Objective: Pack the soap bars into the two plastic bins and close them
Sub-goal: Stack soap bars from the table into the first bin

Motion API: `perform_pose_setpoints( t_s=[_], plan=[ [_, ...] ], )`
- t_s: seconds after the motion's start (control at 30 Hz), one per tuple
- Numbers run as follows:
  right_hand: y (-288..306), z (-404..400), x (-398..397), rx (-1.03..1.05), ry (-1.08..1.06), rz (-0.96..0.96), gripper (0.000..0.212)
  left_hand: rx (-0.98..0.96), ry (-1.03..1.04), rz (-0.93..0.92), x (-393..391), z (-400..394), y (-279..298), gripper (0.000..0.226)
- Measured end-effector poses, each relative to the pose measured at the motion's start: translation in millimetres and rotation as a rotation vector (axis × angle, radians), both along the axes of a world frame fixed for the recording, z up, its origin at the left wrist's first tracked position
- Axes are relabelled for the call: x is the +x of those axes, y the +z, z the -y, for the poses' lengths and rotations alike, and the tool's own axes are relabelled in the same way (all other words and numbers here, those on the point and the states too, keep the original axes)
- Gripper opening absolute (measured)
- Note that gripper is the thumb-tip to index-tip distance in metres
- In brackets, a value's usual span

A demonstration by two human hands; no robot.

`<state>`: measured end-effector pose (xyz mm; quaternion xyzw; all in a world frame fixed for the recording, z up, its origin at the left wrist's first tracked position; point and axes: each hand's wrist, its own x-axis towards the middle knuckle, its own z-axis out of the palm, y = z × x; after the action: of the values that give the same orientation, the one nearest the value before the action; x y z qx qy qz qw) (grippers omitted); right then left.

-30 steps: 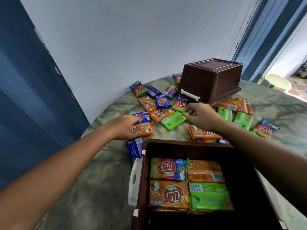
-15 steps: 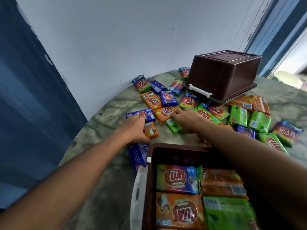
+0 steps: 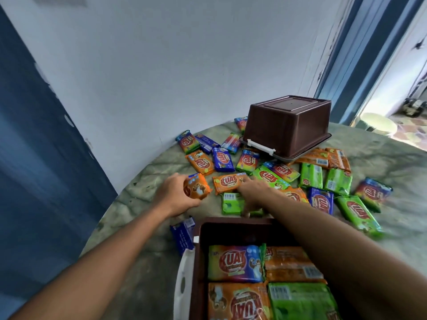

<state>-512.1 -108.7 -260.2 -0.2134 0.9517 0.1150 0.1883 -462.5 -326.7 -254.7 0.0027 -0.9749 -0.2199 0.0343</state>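
We see the left hand (image 3: 172,197) curled around an orange soap bar (image 3: 196,186), lifted off the marble table (image 3: 138,227); the bar's printed face pokes out past the fingertips toward the right. The right hand (image 3: 254,192) lies flat over the pile, its fingers spread on a green soap bar (image 3: 231,203) and reaching the edge of another orange bar (image 3: 228,182); whether it actually grips either one we cannot tell, as the palm hides the contact. Nearest us, the open brown bin (image 3: 201,250) already holds four bars in a tidy layer. The second bin (image 3: 287,127) sits upside down at the table's far side, with loose bars scattered around it.
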Motion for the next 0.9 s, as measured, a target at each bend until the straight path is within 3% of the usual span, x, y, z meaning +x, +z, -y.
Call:
perform_pose_setpoints(
  t_s=[0.2, 0.37, 0.53, 0.67, 0.9],
  plan=[
    [69.0, -14.5, 17.3, -0.356, -0.107, -0.271, 0.066, 0.112, -0.169, -0.128, 20.3, -16.4, 87.5, 0.083],
    [133.3, -70.9, 97.6, -0.317, -0.096, -0.208, 0.07, -0.055, -0.447, 0.016, 85.7, -54.1, 133.0, 0.078],
    [112.6, -111.4, 168.0, -0.188, -0.051, -0.065, 0.078, -0.248, -0.58, 0.101, 129.7, -99.5, 95.4, 0.067],
    [72.8, -114.5, 179.1, -0.162, -0.035, -0.075, 0.065, -0.457, -0.572, 0.126, 130.7, -117.0, 58.6, 0.055],
    [41.4, -106.6, 191.2, -0.196, -0.029, -0.182, 0.057, -0.548, -0.446, 0.091, 142.1, -124.3, 38.0, 0.027]
  ],
)
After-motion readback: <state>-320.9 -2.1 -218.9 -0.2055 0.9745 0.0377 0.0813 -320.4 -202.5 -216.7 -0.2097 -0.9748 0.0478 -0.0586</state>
